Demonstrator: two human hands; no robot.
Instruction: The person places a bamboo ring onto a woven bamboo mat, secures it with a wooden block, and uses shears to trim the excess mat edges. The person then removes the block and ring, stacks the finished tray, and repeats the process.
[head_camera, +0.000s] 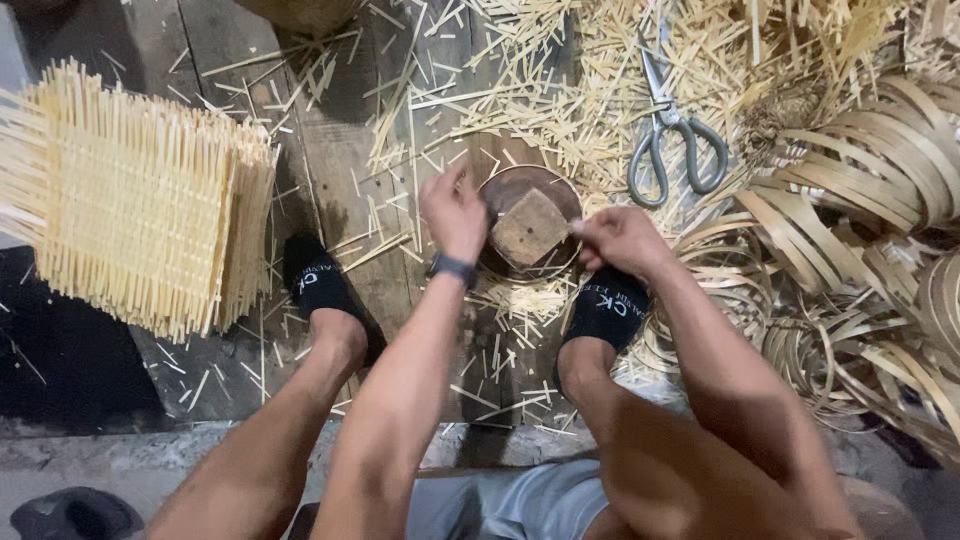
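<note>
Between both feet on plank floor (330, 150): round wooden form (530, 222), square block atop; right hand (622, 238) pinching rim, nearer; left hand (453, 212) loosely curled above left edge.

scissors (672, 140) and bamboo hoops (850, 200) crowd the right side.

2 hands (455, 212) at round mould (530, 222)
</note>
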